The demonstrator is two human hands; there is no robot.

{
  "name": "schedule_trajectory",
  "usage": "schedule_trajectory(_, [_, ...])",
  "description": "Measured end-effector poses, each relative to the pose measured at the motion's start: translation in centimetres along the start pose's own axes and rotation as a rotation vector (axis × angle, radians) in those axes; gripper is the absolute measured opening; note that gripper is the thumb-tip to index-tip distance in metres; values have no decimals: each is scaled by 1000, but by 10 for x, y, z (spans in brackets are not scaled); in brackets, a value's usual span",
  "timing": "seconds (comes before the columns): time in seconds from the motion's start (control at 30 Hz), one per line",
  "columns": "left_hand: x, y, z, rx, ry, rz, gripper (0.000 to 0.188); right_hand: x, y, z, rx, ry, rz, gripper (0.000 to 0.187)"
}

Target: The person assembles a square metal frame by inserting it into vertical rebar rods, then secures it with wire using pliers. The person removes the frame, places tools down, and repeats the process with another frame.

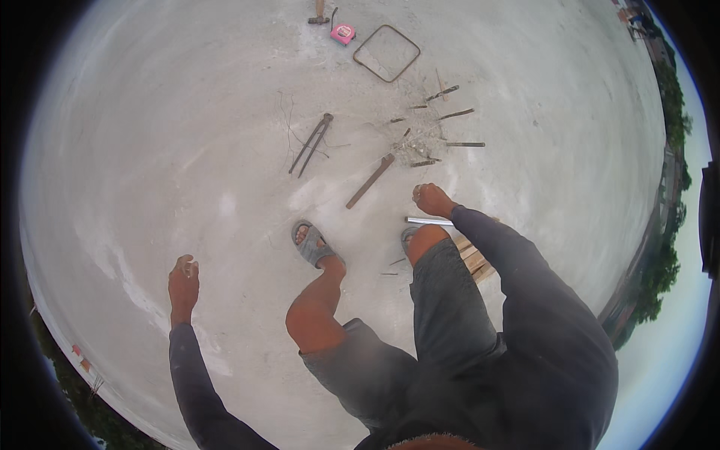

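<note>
My left hand (184, 286) hangs out to the left over the concrete floor, fingers curled in, with no object showing in it. Ahead of my right knee, my right hand (433, 200) is closed in a fist; nothing sticks out of it. Near that hand lies a long brown bar (367, 184), its far end beside several steel rebar ends (465, 144) that rise from a rough patch. A pair of long-handled end-cutting pincers (309, 148) lies left of the bar, among thin tie wires (291, 124). Under my right wrist shows a silver metal piece (427, 220).
Farther ahead lie a square steel stirrup (358, 58), a pink tape measure (343, 34) and a hammer (319, 19). Wooden pieces (474, 259) are beside my right leg. My sandalled feet stand on the concrete; trees (660, 270) show beyond the slab's right edge.
</note>
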State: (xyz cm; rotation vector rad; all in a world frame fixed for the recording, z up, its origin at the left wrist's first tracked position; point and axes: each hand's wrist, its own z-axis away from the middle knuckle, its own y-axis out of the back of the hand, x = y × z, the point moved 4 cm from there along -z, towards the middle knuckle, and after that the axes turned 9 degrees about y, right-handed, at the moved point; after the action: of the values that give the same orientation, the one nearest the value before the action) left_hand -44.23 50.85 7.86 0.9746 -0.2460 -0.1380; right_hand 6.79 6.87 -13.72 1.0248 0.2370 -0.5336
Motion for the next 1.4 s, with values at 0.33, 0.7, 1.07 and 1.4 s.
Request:
schedule_trajectory(0.33, [-160,-44,262,-491,432,227,23,-120,179,35,149,-313,-439,22])
schedule_trajectory(0.7, [62,143,27,-398,-32,246,37,-161,156,122,267,-481,-567,25])
schedule_trajectory(1.07, [208,244,-162,-438,277,228,42,-185,110,158,277,-1080,-1075,12])
schedule_trajectory(1.4, [510,180,-163,-788,-188,34,47,-178,245,10,818,-1117,-1676,33])
